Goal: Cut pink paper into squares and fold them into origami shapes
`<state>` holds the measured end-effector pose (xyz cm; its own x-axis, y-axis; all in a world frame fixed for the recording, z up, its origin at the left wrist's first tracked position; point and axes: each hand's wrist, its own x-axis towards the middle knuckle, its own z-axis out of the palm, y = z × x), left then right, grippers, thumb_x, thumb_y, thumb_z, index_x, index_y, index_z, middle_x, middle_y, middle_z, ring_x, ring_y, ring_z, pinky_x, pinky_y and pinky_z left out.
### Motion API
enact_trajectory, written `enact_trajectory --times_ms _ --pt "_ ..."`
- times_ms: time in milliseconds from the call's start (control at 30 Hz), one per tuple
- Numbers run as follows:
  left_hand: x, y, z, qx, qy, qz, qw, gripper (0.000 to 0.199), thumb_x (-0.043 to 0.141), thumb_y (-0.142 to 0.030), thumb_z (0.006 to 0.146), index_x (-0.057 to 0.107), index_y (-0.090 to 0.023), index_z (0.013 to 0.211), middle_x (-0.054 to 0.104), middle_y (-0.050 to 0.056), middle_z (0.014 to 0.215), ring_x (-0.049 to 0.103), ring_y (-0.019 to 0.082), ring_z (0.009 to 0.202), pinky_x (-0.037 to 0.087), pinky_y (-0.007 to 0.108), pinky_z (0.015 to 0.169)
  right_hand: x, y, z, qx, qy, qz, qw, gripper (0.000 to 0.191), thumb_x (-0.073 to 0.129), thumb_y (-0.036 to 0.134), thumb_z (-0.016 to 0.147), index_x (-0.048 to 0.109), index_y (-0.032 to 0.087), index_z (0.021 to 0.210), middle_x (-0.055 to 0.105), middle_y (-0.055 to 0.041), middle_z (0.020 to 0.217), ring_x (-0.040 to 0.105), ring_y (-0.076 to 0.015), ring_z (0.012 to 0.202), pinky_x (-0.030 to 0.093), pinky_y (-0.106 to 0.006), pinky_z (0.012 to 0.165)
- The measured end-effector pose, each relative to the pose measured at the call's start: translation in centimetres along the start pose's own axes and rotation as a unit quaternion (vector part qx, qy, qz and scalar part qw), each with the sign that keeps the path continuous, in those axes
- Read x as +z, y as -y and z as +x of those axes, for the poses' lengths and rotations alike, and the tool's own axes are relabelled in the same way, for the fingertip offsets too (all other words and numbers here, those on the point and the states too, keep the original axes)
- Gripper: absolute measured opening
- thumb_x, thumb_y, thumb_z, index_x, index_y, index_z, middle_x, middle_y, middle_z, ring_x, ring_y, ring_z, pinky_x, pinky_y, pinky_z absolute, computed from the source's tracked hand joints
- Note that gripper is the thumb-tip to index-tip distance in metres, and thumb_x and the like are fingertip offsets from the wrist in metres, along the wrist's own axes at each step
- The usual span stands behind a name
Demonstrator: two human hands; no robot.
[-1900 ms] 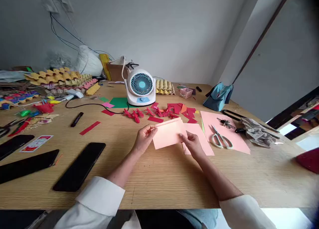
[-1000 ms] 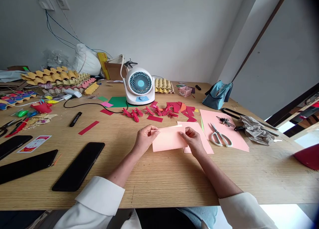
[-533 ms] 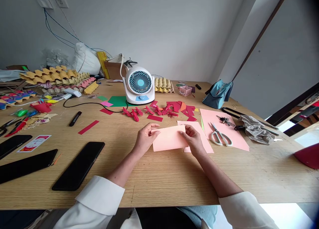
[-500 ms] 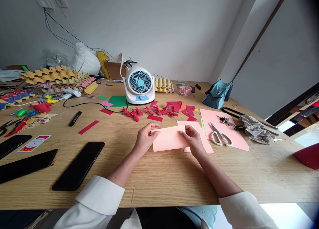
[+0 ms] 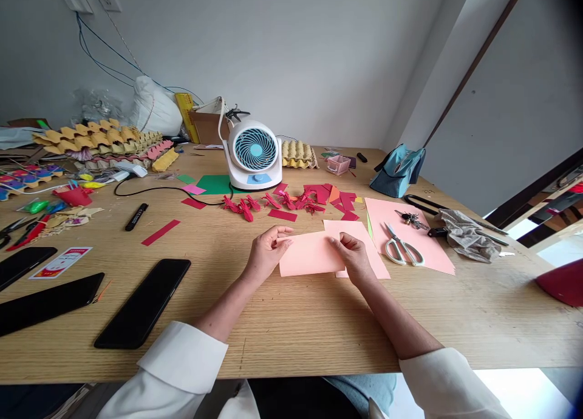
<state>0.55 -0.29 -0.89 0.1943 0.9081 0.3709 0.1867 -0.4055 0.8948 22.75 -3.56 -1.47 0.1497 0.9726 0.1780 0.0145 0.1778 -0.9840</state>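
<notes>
A rectangular piece of light pink paper (image 5: 310,255) is held between my two hands above the wooden table. My left hand (image 5: 268,253) pinches its left end between thumb and fingers. At the right end, my right hand (image 5: 353,255) grips the paper the same way. Partly behind my right hand lies another pink sheet (image 5: 371,255). Scissors with white handles (image 5: 404,249) rest on a larger pink sheet (image 5: 437,256) farther right. Folded red paper pieces (image 5: 246,207) lie in a row beyond my hands.
A white fan (image 5: 255,155) stands at the back. Phones (image 5: 143,303) and a black marker (image 5: 136,217) lie on the left. Egg trays (image 5: 100,139) are piled at the back left. A blue bag (image 5: 396,171) and grey cloth (image 5: 469,237) are on the right.
</notes>
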Motion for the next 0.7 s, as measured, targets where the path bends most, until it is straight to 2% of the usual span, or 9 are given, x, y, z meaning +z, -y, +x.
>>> enact_trajectory --times_ms 233,367,700 --pt "-0.03 0.17 -0.01 0.005 0.014 0.024 1.0 0.018 0.064 -0.03 0.081 0.072 -0.016 0.09 0.075 0.005 0.088 0.067 0.016 0.078 0.048 0.022 0.067 -0.06 0.07 0.02 0.009 -0.004 0.02 1.0 0.047 0.073 0.053 0.07 0.044 0.019 0.057 0.04 0.004 0.057 0.03 -0.009 0.053 0.023 -0.023 0.048" --pt "0.0 0.3 0.0 0.003 0.017 0.016 1.0 0.019 0.065 -0.032 0.081 0.072 -0.016 0.087 0.074 0.005 0.086 0.066 0.017 0.078 0.048 0.022 0.067 -0.14 0.02 0.1 0.007 -0.007 0.007 1.0 0.05 0.072 0.055 0.069 0.04 0.019 0.055 0.038 0.0048 0.055 0.028 -0.0086 0.052 0.021 -0.023 0.048" --pt "0.08 -0.01 -0.08 -0.003 0.041 0.023 0.999 0.024 0.064 -0.038 0.081 0.072 -0.016 0.078 0.07 0.003 0.074 0.061 0.015 0.068 0.042 0.021 0.059 -0.06 0.21 0.03 0.01 -0.001 -0.019 1.0 0.048 0.073 0.058 0.066 0.049 0.019 0.056 0.044 0.002 0.056 0.035 -0.0097 0.053 0.027 -0.023 0.048"
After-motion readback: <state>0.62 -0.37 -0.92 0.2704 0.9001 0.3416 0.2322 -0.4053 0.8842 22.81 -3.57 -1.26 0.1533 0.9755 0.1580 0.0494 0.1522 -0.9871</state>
